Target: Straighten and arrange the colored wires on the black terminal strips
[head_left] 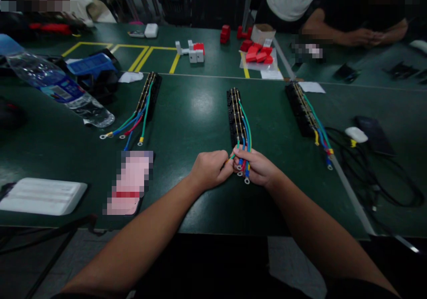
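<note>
A black terminal block (236,114) with brass-coloured strips lies on the green table, its long side pointing away from me. Several coloured wires (248,130) run from it toward me and end in ring lugs (247,179). My right hand (258,167) is closed around the bundle, thumb on top, lugs sticking out below the fingers. Just left of it, my left hand (213,167) is closed with its fingertips on a green wire that has a yellow end. Similar wired terminal blocks lie at the left (147,96) and right (302,107).
A tilted water bottle (60,85), a white box-like device (43,195) and a phone (130,183) lie at left. Red parts (258,53) and a grey-and-red part (193,52) sit farther back. A black cable (370,174) coils at right. Other people are across the table.
</note>
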The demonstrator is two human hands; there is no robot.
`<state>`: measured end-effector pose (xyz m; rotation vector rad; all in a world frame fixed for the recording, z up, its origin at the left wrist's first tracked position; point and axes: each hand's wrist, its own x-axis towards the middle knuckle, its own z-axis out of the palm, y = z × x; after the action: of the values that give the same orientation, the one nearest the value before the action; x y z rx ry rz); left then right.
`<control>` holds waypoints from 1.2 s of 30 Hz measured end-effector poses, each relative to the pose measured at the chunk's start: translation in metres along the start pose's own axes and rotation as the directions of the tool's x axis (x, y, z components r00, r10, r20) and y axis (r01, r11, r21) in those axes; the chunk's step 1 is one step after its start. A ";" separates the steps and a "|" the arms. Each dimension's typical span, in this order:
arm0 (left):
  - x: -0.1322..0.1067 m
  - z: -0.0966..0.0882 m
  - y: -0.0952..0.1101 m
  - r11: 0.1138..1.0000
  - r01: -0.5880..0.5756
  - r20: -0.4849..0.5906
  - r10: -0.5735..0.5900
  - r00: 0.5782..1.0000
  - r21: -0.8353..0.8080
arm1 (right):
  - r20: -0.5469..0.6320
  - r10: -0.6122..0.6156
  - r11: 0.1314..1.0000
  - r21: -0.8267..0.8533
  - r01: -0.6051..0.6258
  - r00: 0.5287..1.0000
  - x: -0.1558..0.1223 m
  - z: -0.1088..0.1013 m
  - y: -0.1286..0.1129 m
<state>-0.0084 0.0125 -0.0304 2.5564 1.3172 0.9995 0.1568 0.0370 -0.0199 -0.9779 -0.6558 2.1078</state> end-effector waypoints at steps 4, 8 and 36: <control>0.001 -0.002 0.003 1.000 0.021 0.024 -0.022 0.999 0.021 | 0.015 0.002 1.000 -0.008 -0.002 1.000 0.000 0.000 0.000; 0.002 -0.005 0.006 1.000 0.014 0.041 -0.015 0.999 0.024 | -0.002 0.003 1.000 -0.001 -0.003 1.000 -0.001 0.002 0.000; 0.024 -0.029 0.008 1.000 -0.002 0.299 0.005 0.954 -0.011 | 0.017 -0.001 1.000 -0.026 0.002 1.000 -0.003 0.003 -0.003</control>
<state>-0.0106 0.0196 0.0074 2.5726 1.2192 0.5838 0.1569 0.0362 -0.0154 -0.9747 -0.6943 2.1131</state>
